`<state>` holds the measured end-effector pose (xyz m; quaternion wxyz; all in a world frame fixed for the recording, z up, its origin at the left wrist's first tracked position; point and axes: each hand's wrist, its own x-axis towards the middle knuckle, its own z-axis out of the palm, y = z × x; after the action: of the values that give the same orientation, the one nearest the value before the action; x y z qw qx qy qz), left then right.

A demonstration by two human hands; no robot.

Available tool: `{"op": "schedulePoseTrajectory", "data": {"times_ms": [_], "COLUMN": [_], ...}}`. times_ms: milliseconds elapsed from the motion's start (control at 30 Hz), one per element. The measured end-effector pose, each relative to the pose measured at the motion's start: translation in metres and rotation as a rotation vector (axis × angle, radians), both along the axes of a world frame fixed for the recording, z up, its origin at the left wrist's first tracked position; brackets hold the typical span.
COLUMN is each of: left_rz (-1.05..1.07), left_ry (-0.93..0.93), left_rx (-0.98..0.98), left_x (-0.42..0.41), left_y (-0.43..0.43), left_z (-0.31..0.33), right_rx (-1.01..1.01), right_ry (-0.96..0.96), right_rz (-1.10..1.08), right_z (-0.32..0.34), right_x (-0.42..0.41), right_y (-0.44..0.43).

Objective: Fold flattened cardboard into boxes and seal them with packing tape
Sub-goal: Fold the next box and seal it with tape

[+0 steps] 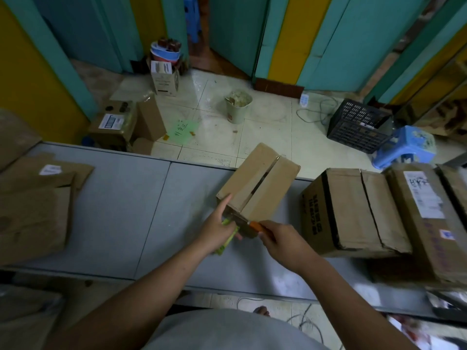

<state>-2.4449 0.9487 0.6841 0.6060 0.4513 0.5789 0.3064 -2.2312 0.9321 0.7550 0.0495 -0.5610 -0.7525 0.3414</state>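
Your box (257, 183) sits on the table (141, 203) near its far edge, right of the middle and turned at a slant; its two top flaps are folded down and meet along a seam with a narrow gap showing. Your left hand (214, 227) is at the box's near left corner; the index finger lies straight against the side of the box, while the other fingers curl round a green tool (226, 239) under the palm, its lower end close to the table. Your right hand (283, 239) is just beside the near end of the box, fingers clenched round an orange handle (256, 226); what the handle belongs to is too blurred to tell. Between your hands a brown strip of tape (241, 223) lies over the box's near end. Flat cardboard (38, 205) is piled at the table's left end; big boxes (353, 210) stand closed at its right end, near your box but apart from it. On the floor beyond the far edge stand a bin (237, 107), a black crate (358, 125) and a blue stool (404, 147).
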Motion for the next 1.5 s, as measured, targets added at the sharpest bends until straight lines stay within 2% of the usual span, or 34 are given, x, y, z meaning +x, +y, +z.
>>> {"op": "schedulePoseTrajectory", "data": {"times_ms": [267,467,667,1033,1133,1233,1333,1500], "left_rz": [-0.010,-0.048,-0.155,-0.247,-0.264,-0.275,-0.279,-0.329], "left_ry": [0.017,0.036,0.052,0.093,0.103,0.104,0.131,0.123], "left_rx": [0.025,0.020,-0.038,-0.041,-0.044,-0.046,-0.054,-0.073], "left_x": [0.000,-0.005,-0.018,-0.032,-0.033,-0.033,-0.034,-0.037], "left_y": [0.001,0.005,0.007,0.010,0.011,0.011,0.011,0.012], "left_z": [-0.002,-0.003,-0.004,-0.004,-0.002,-0.002,0.002,0.010], "right_rx": [-0.081,-0.117,-0.081,0.111,0.187,0.380,0.442,0.435], "right_ry": [-0.155,-0.106,-0.008,-0.304,-0.259,-0.069,0.071,-0.057], "right_rz": [-0.015,-0.048,-0.100,-0.225,-0.241,-0.207,-0.154,-0.024], "right_z": [0.008,0.012,-0.007,-0.095,-0.096,-0.071,-0.042,-0.046], "right_x": [-0.030,-0.036,0.007,0.073,0.064,0.034,-0.005,-0.044], "right_y": [0.022,0.028,-0.013,-0.077,-0.072,-0.048,-0.001,0.054]}}
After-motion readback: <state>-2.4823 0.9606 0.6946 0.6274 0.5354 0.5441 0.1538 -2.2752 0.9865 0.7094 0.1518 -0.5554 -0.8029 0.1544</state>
